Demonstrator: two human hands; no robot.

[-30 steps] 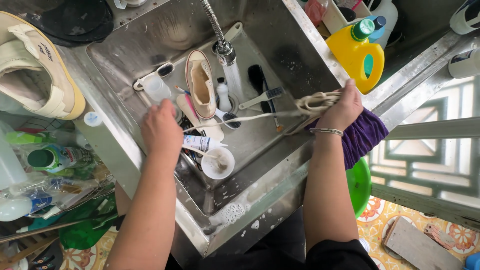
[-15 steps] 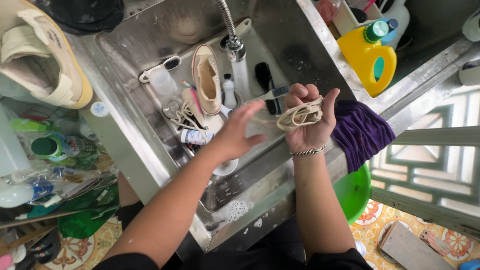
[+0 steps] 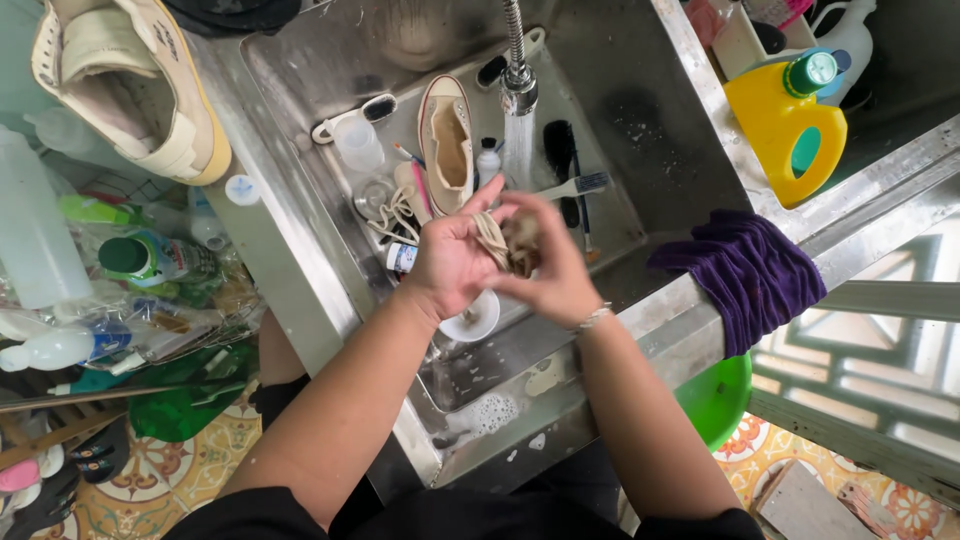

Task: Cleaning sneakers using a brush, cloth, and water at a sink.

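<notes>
Right over the steel sink, a bundled cream shoelace sits pressed between both palms, the left hand and right hand each closed around it in a firm grip. Just beyond the grip, water falls from the faucet. Two canvas sneakers show: one in the basin past the knuckles, one on the worktop far left. One purple towel, plush and folded, drapes the rim to the right.

Both forearms were stretched forward and the left hand and right hand were pressed together, fingers curled closed, palms facing each other.
</notes>
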